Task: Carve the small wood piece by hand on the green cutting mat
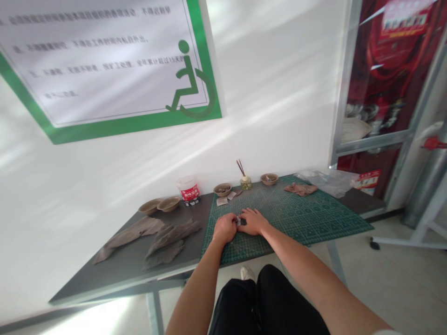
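My left hand [226, 228] is closed above the green cutting mat [289, 216], its fingers bent around the left side of a small grey-and-white item [240, 222]. From the right, my right hand [253, 221] grips the same item between thumb and fingers, near the mat's front part. The item is too small to identify, and my fingers cover some of it. Beyond my hands, two pale square pieces [226, 199] lie beside a small bowl [222, 189] holding small objects.
Brown cloths [167, 239] and two shallow bowls [168, 204] occupy the table's left side, near a red-labelled jar [189, 191]. Farther back are a glass bottle with sticks [246, 182] and another bowl [269, 179]. A pinkish cloth [301, 189] and clear plastic [330, 180] lie right.
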{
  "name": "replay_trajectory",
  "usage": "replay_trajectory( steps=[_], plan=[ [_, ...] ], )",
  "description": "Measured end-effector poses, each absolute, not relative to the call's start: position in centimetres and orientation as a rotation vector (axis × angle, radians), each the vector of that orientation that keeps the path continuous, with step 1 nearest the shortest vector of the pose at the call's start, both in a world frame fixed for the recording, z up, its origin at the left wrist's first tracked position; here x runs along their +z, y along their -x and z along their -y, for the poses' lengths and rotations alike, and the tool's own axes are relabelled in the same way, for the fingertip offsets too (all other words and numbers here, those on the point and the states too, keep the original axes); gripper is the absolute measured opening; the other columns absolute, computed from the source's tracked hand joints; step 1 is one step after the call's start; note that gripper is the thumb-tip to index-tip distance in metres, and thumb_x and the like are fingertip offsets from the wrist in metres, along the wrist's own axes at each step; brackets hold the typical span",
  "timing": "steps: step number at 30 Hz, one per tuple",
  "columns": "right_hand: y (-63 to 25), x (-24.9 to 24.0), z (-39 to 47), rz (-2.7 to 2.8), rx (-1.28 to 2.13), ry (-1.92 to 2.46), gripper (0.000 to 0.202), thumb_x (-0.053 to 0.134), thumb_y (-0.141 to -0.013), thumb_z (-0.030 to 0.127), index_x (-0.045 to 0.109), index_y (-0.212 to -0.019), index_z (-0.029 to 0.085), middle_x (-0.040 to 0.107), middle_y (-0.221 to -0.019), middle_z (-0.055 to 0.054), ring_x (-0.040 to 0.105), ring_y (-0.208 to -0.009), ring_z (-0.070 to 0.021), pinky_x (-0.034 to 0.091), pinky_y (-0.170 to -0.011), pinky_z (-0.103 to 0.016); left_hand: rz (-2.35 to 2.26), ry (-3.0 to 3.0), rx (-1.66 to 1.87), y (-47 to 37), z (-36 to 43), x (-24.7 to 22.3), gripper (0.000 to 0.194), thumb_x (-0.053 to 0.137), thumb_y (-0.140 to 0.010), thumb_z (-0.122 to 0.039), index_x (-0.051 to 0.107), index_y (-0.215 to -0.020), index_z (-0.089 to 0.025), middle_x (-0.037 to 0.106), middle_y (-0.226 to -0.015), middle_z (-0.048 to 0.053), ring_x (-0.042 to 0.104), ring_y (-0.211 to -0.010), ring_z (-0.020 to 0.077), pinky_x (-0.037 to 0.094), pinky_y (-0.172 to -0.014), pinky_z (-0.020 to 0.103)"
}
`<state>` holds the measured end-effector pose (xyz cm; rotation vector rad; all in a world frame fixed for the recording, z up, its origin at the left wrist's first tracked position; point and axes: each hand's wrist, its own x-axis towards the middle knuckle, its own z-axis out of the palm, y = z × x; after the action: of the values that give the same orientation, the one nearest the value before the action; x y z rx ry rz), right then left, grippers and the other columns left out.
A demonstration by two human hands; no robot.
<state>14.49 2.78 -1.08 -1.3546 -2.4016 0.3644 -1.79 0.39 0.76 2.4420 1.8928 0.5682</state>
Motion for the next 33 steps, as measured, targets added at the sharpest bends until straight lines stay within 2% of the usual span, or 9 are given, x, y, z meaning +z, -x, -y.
replay_trajectory(
  steps=[8, 16, 23, 33],
  plan=[
    [-14.39, -1.04, -2.74, 2.408, 0.355, 1.364, 0.064, 0.045, -0.076, 0.061, 0.047, -0.129, 0.025, 0.030, -0.145, -0.008, 0.022, -0.134, -0.0278, 0.011, -0.107, -0.048, -1.823, -2.515, 0.632, 1.91, -0.13, 0.78, 0.021, 0.046, -0.078, -0.015, 0.064, -0.087, -0.022, 0.067, -0.096, 0.002, 0.056, -0.095, 0.0148, 0.035, -0.091, 0.027],
    [-14.31, -0.77, -2.40, 2.405, 0.369, 1.387, 0.062, 0.044, -0.077, 0.059, 0.047, -0.130, 0.026, 0.030, -0.146, -0.007, 0.020, -0.135, -0.0267, 0.010, -0.107, -0.047, -1.897, -2.481, 0.640, 1.73, 0.44, 0.83, 0.023, 0.045, -0.078, -0.015, 0.064, -0.088, -0.024, 0.066, -0.100, 0.000, 0.054, -0.104, 0.0163, 0.025, -0.105, 0.035],
    [-14.33, -0.69, -2.41, 2.409, 0.376, 1.389, 0.063, 0.046, -0.077, 0.058, 0.046, -0.131, 0.026, 0.029, -0.146, -0.006, 0.020, -0.135, -0.0264, 0.010, -0.107, -0.046, -1.903, -2.489, 0.623, 1.87, 0.20, 0.79, 0.022, 0.046, -0.079, -0.017, 0.064, -0.089, -0.022, 0.066, -0.097, 0.002, 0.055, -0.098, 0.0157, 0.034, -0.095, 0.029],
    [-14.28, -0.76, -2.37, 2.417, 0.360, 1.383, 0.065, 0.044, -0.077, 0.062, 0.045, -0.131, 0.025, 0.029, -0.146, -0.008, 0.020, -0.135, -0.0267, 0.010, -0.107, -0.047, -1.909, -2.454, 0.620, 2.07, 0.03, 0.62, 0.022, 0.046, -0.080, -0.017, 0.064, -0.091, -0.022, 0.065, -0.100, 0.003, 0.054, -0.100, 0.0158, 0.036, -0.089, 0.027]
  ],
)
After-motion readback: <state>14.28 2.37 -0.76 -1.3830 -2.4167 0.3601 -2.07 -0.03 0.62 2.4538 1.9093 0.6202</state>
